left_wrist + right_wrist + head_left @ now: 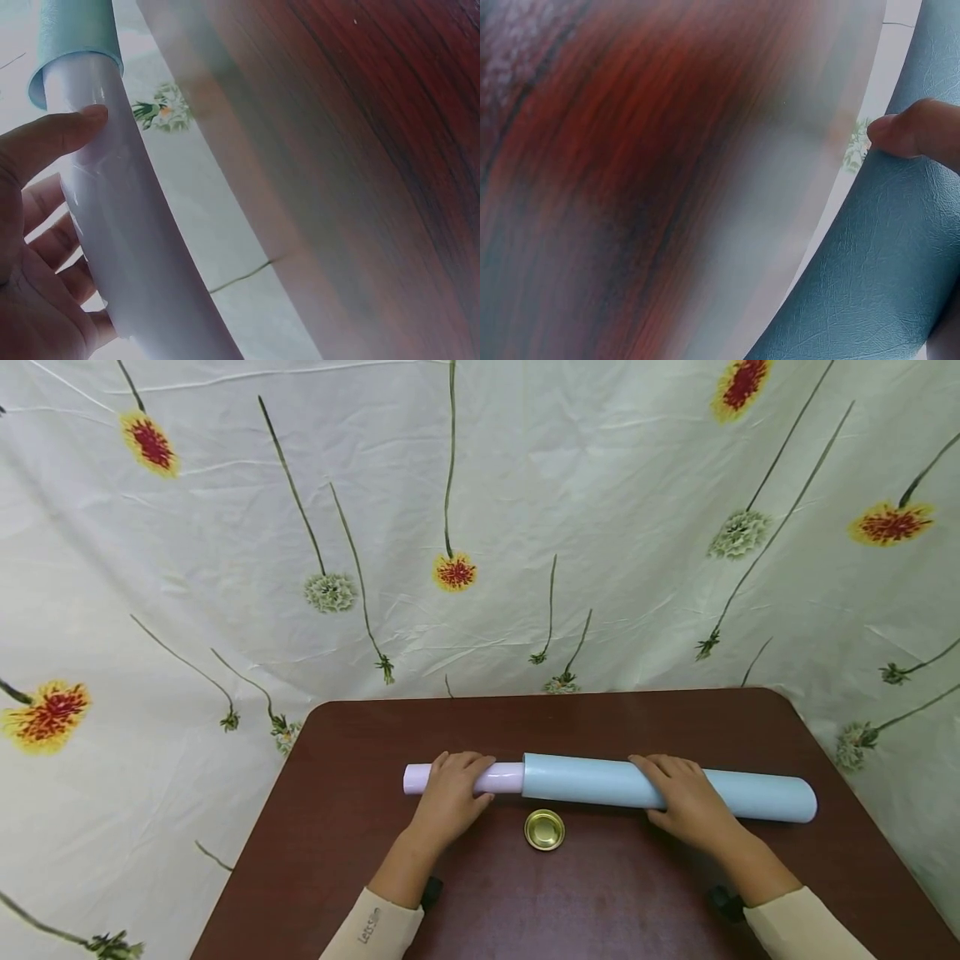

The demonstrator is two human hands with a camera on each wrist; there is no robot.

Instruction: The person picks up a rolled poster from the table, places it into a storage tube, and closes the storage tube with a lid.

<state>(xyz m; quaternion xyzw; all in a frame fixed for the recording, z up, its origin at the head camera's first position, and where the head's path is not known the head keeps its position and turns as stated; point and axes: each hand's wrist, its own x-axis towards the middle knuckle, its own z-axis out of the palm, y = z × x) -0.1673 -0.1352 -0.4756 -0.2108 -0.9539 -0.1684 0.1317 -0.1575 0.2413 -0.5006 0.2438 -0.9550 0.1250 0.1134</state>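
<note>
A light blue tube (pixel 588 781) lies sideways across the table, its surface finely creased in the right wrist view. Out of its left end sticks a narrower, glossy pale lilac tube (pixel 504 777). My left hand (pixel 448 797) grips the lilac tube, thumb on the near side and fingers round the far side; the left wrist view shows the thumb close to the blue rim. My right hand (pixel 686 802) holds the blue tube near its middle, with the thumb (pixel 900 135) pressed on its near side. How far the lilac tube reaches inside is hidden.
A small round brass-coloured dish (pixel 544 830) sits on the dark red-brown wooden table (pixel 585 902), just in front of the blue tube's left end. Behind the table hangs a white cloth (pixel 630 485) printed with flowers.
</note>
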